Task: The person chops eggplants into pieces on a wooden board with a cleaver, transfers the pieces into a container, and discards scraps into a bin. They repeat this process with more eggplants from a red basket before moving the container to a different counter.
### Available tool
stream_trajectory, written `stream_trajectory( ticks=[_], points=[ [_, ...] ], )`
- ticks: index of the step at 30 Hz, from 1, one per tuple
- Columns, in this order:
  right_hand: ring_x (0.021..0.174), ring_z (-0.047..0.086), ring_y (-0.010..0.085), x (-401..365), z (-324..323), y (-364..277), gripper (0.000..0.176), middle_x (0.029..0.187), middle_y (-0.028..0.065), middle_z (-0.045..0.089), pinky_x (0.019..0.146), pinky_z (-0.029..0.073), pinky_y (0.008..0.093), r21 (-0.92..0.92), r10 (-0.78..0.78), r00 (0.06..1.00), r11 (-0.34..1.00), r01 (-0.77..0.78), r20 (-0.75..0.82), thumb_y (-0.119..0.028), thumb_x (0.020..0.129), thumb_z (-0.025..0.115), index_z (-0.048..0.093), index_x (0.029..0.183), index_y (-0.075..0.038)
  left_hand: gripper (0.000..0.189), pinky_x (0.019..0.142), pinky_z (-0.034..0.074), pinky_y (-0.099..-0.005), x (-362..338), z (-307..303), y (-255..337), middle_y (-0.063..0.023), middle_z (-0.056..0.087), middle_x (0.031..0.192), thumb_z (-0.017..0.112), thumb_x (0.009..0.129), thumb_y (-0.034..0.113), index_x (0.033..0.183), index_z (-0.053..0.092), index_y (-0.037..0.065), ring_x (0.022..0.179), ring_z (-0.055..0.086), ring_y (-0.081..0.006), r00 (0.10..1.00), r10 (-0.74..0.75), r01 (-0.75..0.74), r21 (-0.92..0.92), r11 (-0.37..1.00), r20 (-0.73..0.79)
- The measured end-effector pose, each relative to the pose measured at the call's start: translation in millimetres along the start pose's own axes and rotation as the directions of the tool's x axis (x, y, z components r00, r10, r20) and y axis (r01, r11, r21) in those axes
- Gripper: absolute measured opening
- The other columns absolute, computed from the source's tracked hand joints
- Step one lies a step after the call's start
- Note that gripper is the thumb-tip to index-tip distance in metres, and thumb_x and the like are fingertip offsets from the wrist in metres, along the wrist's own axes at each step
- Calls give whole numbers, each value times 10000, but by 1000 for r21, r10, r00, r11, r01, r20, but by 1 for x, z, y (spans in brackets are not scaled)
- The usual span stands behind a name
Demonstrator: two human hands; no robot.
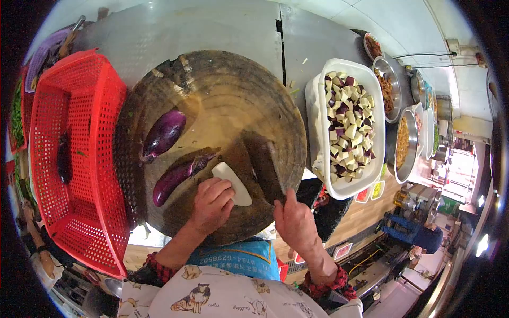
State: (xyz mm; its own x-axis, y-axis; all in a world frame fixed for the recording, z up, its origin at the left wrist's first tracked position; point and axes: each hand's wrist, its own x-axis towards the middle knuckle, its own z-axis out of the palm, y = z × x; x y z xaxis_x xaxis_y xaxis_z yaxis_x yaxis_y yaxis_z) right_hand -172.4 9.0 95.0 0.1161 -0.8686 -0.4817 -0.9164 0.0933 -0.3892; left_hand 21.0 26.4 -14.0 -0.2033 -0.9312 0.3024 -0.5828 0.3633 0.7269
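My left hand (pixel 213 204) has its fingers curled on the edge of a cut eggplant piece (pixel 236 184), whose pale flesh faces up. My right hand (pixel 295 218) is closed round the handle of a cleaver (pixel 266 167); the dark blade points away from me, to the right of the cut piece and apart from it. Two whole purple eggplants lie further left, one (pixel 164 132) at the back and a slimmer one (pixel 174 183) nearer my left hand. All of this rests on a round wooden chopping block (pixel 222 79).
A red plastic basket (pixel 98 159) on the left holds one dark eggplant (pixel 64 158). Right of the block stands a white tub (pixel 314 114) of diced eggplant (pixel 350 124). Metal bowls (pixel 407 153) of food line the far right. Another person (pixel 424 236) stands in the background.
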Motion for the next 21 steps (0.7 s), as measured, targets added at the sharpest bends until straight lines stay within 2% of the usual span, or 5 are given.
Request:
stream_trajectory(
  ticks=[6,7,12,14,21],
  points=[
    [498,592,386,-25,-11,-30,203,524,183,544,443,461,486,-51,-59,997,997,62,44,-107,859,584,439,961,-6,325,869,472,-411,-5,0,-1,-90,605,1040,701,596,10,913,642,51,993,576,-306,999,-17,16,-46,999,-31],
    [473,600,355,-31,-10,-32,111,598,171,569,402,472,472,-40,-155,986,987,158,59,-78,862,500,400,884,-36,323,865,476,-414,-6,1,-1,-96,606,1037,703,592,12,908,646,46,996,577,-311,999,-34,32,-52,998,-42],
    [492,595,386,-36,4,-31,211,543,163,566,450,470,489,-11,-115,985,993,117,128,-115,857,575,400,920,-16,320,851,482,-415,-4,1,-8,-108,610,1031,706,578,14,893,653,35,1001,580,-318,999,10,-13,-83,996,-40],
    [494,596,389,-33,7,-36,213,536,176,563,457,475,492,-119,32,979,993,-8,203,-138,876,550,392,939,-10,316,849,483,-416,-2,-1,-6,-110,612,1027,704,575,12,886,654,33,1000,581,-320,999,3,-6,-85,996,-32],
    [483,587,391,-9,19,-21,210,508,177,540,441,465,503,-58,-43,991,997,50,128,-152,890,542,395,924,-5,284,803,480,-420,-4,-2,-6,-114,607,994,692,573,2,852,645,26,934,586,-320,1000,9,-10,-77,997,-14]
  ],
)
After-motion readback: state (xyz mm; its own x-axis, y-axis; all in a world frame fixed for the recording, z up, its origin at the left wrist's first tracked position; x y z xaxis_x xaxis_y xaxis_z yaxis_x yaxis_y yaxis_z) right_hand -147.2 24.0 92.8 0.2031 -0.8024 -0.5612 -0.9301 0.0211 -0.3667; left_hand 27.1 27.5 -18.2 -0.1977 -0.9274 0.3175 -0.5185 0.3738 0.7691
